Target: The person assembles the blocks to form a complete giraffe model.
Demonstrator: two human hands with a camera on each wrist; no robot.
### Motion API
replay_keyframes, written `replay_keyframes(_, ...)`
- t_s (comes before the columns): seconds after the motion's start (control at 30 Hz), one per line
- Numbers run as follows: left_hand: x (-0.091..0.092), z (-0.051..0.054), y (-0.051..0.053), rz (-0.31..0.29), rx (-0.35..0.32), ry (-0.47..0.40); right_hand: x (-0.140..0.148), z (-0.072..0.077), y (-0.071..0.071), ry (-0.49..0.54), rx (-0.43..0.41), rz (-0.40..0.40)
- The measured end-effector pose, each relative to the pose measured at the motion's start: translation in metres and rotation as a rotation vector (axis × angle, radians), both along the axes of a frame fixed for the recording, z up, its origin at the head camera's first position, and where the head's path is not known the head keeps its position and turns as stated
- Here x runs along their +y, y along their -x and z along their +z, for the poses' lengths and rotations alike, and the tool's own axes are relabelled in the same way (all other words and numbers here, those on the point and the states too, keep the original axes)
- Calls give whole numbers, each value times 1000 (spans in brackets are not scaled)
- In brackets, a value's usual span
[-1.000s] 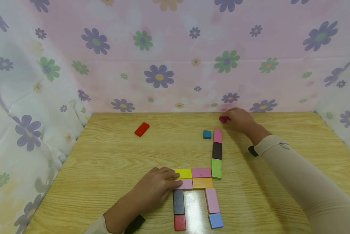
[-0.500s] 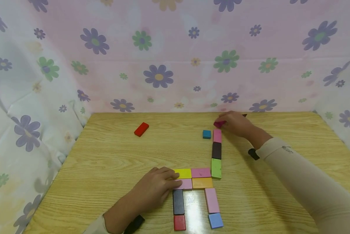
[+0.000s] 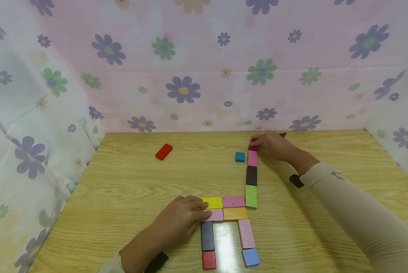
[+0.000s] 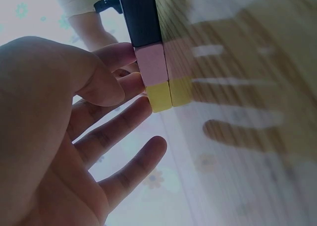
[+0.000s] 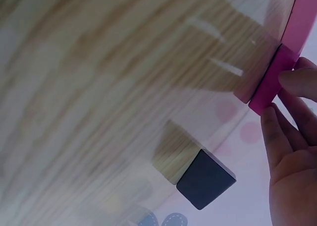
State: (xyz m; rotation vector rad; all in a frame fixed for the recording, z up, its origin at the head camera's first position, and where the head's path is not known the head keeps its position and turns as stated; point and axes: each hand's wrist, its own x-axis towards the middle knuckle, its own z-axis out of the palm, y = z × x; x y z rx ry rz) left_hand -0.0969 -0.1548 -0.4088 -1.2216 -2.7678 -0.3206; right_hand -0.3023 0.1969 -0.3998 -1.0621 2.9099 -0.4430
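Note:
My right hand (image 3: 275, 147) pinches a magenta block (image 5: 272, 82) between thumb and fingers at the far end of a column. The block lies end to end with a pink block (image 3: 252, 158); below that come a dark brown block (image 3: 251, 175) and a green block (image 3: 251, 196). My left hand (image 3: 176, 218) rests its fingertips on a yellow block (image 3: 214, 203) and a light pink block (image 3: 217, 215). In the left wrist view its fingers are extended, touching the block ends, with the thumb apart. A darker pink block (image 3: 233, 201) and an orange block (image 3: 235, 214) adjoin these.
Two legs extend nearer: a black block (image 3: 207, 236) with a red one (image 3: 209, 260), and a pink block (image 3: 246, 234) with a light blue one (image 3: 250, 257). Loose are a red block (image 3: 164, 151), a blue block (image 3: 239, 157) and a black block (image 5: 205, 180). Flowered cloth (image 3: 190, 57) encloses the table.
My right hand has brought the magenta block left and nearer, from the table's back edge to the end of the pink block. My left hand has stayed in place.

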Motion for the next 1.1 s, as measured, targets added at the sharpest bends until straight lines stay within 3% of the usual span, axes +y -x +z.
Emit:
replay_keyframes(0.47,0,0,0,1,-14,6,2,0,-2,34,-44,6)
replay_keyframes(0.67,0,0,0,1,-17,10,-2,0,-4,69,-6,-20)
replay_keyframes(0.87,0,1,0,0,-19,7,-18,3,-13,169,4,-103)
replay_keyframes(1.1,0,1,0,-1,-19,8,-38,3,-29,131,-2,-78)
